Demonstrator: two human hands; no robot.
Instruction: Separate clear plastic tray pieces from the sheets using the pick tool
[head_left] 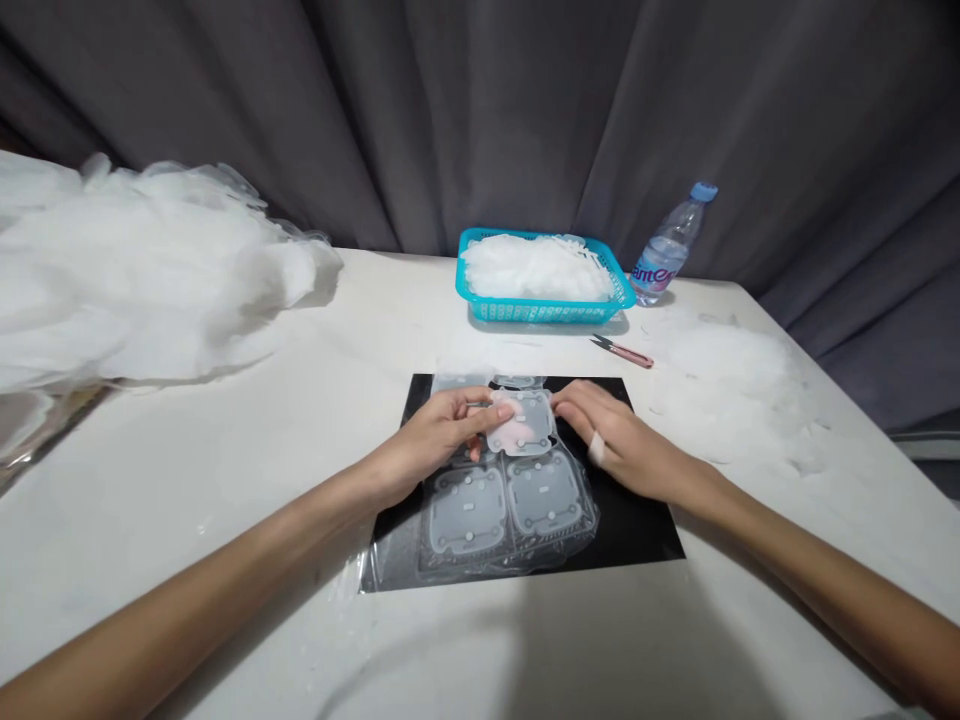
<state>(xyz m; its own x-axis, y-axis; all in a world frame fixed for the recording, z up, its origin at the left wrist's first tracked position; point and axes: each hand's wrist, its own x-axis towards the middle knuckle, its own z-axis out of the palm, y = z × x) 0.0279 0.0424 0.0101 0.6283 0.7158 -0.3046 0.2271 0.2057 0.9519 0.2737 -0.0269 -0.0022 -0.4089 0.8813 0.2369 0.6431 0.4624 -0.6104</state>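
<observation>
We grip a clear square piece in our left hand — our right hand pinching its three-o'clock edge — with a blue basket towards twelve.

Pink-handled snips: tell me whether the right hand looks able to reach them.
Likely yes: the snips lie just beyond the right hand, with nothing visible between, though that hand is at the clear piece's edge.

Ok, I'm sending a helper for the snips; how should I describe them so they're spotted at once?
On the white table, find the turquoise basket heaped with white pieces. The snips lie in front of its right end, nearer the camera than the bottle. Unlike those two, they are small and slim, with a pinkish handle and dark pointed blades.
</observation>
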